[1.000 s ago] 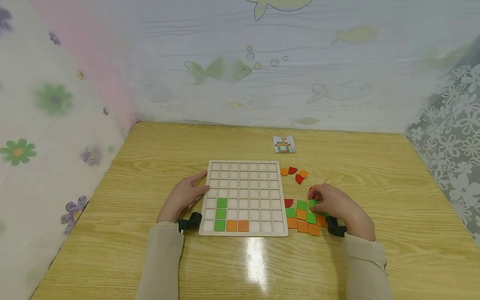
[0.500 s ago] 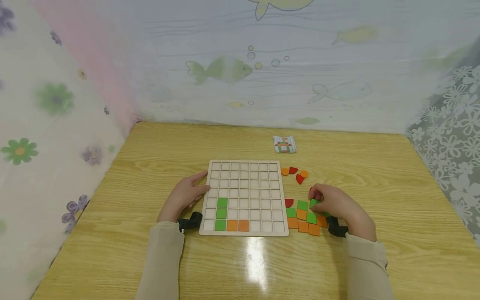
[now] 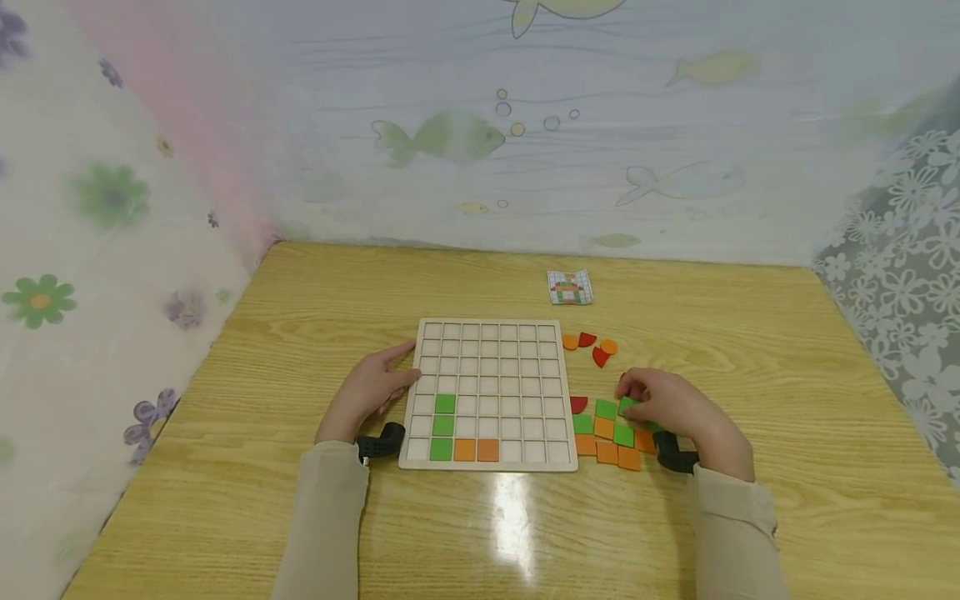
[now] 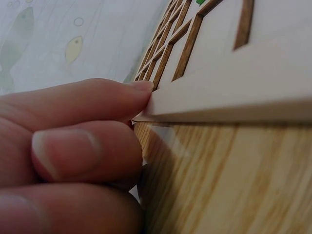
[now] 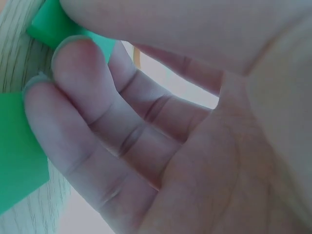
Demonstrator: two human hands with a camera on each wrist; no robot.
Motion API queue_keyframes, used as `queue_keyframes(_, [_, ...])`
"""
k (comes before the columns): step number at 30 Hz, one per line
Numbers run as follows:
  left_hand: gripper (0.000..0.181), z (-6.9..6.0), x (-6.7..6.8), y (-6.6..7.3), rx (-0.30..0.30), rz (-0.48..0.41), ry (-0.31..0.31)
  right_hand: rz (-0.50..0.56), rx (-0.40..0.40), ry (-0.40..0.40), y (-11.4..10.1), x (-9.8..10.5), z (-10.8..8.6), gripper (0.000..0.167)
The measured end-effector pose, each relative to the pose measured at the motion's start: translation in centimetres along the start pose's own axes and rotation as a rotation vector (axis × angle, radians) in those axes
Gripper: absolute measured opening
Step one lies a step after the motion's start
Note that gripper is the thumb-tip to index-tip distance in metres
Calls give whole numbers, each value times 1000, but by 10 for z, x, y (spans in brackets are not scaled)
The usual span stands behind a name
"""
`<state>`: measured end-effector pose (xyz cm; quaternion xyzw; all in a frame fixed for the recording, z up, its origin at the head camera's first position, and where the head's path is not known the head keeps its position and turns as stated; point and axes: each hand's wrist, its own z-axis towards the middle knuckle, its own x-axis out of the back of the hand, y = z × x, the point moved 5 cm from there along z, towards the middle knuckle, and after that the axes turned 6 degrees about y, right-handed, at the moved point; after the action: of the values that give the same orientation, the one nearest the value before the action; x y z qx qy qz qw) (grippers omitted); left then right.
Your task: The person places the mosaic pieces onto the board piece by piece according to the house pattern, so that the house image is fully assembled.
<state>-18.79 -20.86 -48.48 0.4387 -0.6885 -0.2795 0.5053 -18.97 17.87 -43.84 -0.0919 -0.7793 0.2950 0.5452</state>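
Note:
On the left edge of the pale wooden grid board [image 3: 520, 387], my left hand [image 3: 367, 390] rests its index finger and thumb. The left wrist view shows a fingertip [image 4: 139, 92] against the board's rim [image 4: 219, 100], other fingers bent beside it. Three green squares [image 3: 443, 426] form a column in the board, with two orange squares [image 3: 476, 450] beside the lowest one. My right hand [image 3: 678, 412] pinches a green tile [image 3: 626, 406] at the loose pile; in the right wrist view that tile [image 5: 48, 24] is partly covered by thumb and fingers. Another green tile [image 5: 19, 151] lies beside the fingers.
Orange tiles [image 3: 628, 458] and green tiles [image 3: 607, 409] lie right of the board. Red quarter pieces [image 3: 587, 339] and orange round pieces [image 3: 609, 347] lie farther back. A small printed pattern card [image 3: 570, 287] is behind the board, before the patterned back wall.

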Motion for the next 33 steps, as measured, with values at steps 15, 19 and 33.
queue_keyframes(15, [53,0,0,1,-17,10,-1,-38,-43,121,0,11,-2,18])
queue_keyframes(19, [54,-1,1,2,-17,5,-3,-43,-52,140,-1,11,0,22])
queue_keyframes(33, [53,-1,1,1,-4,1,3,-42,13,144,-22,-3,9,14])
